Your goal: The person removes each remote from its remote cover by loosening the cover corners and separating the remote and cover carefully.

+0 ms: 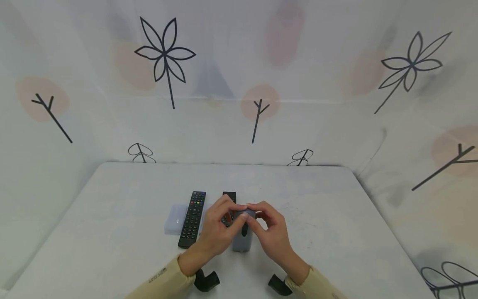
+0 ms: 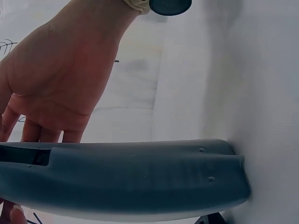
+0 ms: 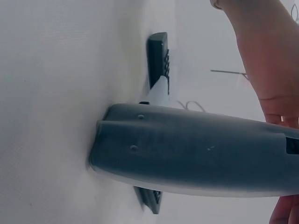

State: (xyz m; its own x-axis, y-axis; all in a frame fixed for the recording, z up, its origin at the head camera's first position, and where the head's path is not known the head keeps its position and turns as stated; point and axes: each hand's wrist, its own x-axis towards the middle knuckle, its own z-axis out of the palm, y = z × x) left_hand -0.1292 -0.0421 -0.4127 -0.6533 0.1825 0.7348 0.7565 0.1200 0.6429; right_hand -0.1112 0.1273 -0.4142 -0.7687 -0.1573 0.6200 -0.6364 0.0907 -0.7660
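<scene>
A grey-blue oblong case with a dark slot in its side stands upright on the table. At its top end, my left hand pinches it with thumb and fingers. From the other side my right hand does the same, the two thumbs nearly meeting over the slot. Up close in the left wrist view, the case has a smooth rounded body, small bumps near its base and a recessed opening toward the hand. The right wrist view shows the case with its base at the tabletop; part of the fingers is hidden behind it.
A long black remote control lies left of my hands, overlapping a pale translucent box. Another black remote is partly hidden behind my left hand. Black wrist-worn pieces show near the sleeves. A patterned cloth wall stands behind the white table.
</scene>
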